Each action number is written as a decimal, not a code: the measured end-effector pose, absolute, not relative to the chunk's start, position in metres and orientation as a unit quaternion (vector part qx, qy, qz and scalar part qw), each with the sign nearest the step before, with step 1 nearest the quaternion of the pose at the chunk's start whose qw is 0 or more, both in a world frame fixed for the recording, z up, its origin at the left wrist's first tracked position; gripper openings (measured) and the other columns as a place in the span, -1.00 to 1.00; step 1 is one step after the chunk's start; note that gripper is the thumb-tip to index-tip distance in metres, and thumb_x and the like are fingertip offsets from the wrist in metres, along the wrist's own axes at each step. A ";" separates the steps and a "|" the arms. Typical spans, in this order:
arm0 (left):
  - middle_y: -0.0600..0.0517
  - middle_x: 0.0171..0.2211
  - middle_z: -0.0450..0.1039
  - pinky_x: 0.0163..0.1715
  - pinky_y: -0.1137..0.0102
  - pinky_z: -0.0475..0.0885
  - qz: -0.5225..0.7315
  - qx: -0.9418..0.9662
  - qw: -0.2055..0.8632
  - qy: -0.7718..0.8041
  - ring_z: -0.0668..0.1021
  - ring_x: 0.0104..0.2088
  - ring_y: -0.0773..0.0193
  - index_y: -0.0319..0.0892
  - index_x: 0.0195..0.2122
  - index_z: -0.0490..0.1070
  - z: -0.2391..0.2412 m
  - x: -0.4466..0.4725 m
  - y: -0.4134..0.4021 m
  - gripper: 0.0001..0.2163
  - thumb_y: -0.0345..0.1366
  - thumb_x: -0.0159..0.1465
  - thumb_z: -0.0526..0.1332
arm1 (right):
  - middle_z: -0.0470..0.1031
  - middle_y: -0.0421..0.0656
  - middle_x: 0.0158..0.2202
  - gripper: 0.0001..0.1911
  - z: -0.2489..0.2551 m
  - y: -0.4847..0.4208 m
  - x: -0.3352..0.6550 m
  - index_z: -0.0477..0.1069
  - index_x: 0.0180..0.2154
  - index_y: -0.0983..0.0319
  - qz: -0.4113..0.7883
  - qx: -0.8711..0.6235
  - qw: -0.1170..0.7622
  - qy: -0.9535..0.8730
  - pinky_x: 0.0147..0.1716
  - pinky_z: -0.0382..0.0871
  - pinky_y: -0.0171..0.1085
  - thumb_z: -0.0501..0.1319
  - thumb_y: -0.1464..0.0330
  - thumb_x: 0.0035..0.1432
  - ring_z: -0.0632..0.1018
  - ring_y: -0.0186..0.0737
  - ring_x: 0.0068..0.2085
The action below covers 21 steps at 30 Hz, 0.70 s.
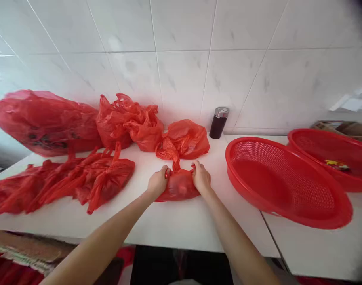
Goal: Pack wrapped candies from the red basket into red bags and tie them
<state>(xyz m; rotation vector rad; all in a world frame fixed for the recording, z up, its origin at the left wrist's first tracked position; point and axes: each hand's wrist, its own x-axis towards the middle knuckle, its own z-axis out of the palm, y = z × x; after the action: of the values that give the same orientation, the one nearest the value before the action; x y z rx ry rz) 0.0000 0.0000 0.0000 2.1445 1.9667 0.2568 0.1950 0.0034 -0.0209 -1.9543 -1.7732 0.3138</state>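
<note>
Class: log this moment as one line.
left hand: gripping filled red plastic bag | right hand: gripping its other side | surface: white table | behind: dark silver-lidded bottle

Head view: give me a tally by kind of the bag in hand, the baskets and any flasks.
Red bag held by the left hand and right hand: 1
Red baskets: 2
Dark flask: 1
Total: 4

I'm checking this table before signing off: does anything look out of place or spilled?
No spill shows. One oddity: a small yellow item in the far-right red basket stands out against the red; I can't tell what it is.
</note>
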 end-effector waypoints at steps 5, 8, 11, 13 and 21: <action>-0.05 -0.36 0.51 -0.46 0.37 0.21 0.078 0.726 0.108 0.675 0.53 -0.37 0.14 -0.05 -0.14 0.27 -0.001 0.006 0.014 -0.73 -0.19 0.38 -0.19 | 0.43 -0.15 -0.16 -0.67 -0.022 0.019 0.198 0.28 0.01 0.12 0.119 -0.727 0.233 -0.635 -0.38 0.16 -0.35 -0.03 0.49 0.26 0.47 -0.29 -0.30; -0.05 -0.34 0.52 -0.46 0.36 0.21 0.073 0.724 0.104 0.678 0.54 -0.37 0.13 -0.03 -0.14 0.27 -0.004 0.004 0.015 -0.73 -0.18 0.38 -0.19 | 0.44 -0.18 -0.19 -0.68 -0.023 0.021 0.199 0.28 0.00 0.12 0.121 -0.729 0.235 -0.631 -0.38 0.17 -0.36 -0.05 0.48 0.28 0.47 -0.31 -0.30; -0.03 -0.34 0.53 -0.45 0.36 0.22 0.066 0.726 0.096 0.677 0.54 -0.37 0.14 -0.02 -0.13 0.26 -0.007 0.001 0.013 -0.74 -0.18 0.39 -0.19 | 0.43 -0.18 -0.16 -0.68 -0.024 0.020 0.200 0.29 0.00 0.11 0.115 -0.735 0.232 -0.627 -0.37 0.17 -0.35 -0.06 0.48 0.29 0.47 -0.31 -0.29; -0.02 -0.35 0.54 -0.44 0.36 0.22 0.060 0.730 0.087 0.675 0.54 -0.38 0.13 -0.02 -0.13 0.26 -0.008 0.000 0.012 -0.76 -0.19 0.39 -0.17 | 0.42 -0.16 -0.13 -0.66 -0.026 0.021 0.201 0.31 0.00 0.11 0.105 -0.743 0.226 -0.621 -0.36 0.17 -0.35 -0.07 0.48 0.29 0.47 -0.30 -0.28; 0.00 -0.25 0.53 -0.45 0.34 0.21 0.051 0.750 0.049 0.658 0.55 -0.40 0.11 -0.04 -0.19 0.26 -0.017 -0.002 0.007 -0.84 -0.21 0.36 -0.08 | 0.43 -0.15 -0.20 -0.65 -0.033 0.026 0.212 0.36 -0.04 0.13 0.076 -0.768 0.188 -0.608 -0.41 0.09 -0.33 -0.04 0.52 0.22 0.45 -0.27 -0.34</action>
<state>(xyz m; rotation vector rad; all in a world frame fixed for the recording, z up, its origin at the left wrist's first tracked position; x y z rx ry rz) -0.0020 0.0072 -0.0171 2.2843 2.0046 0.1561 0.2115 0.0262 -0.0330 -2.1598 -1.7094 0.2146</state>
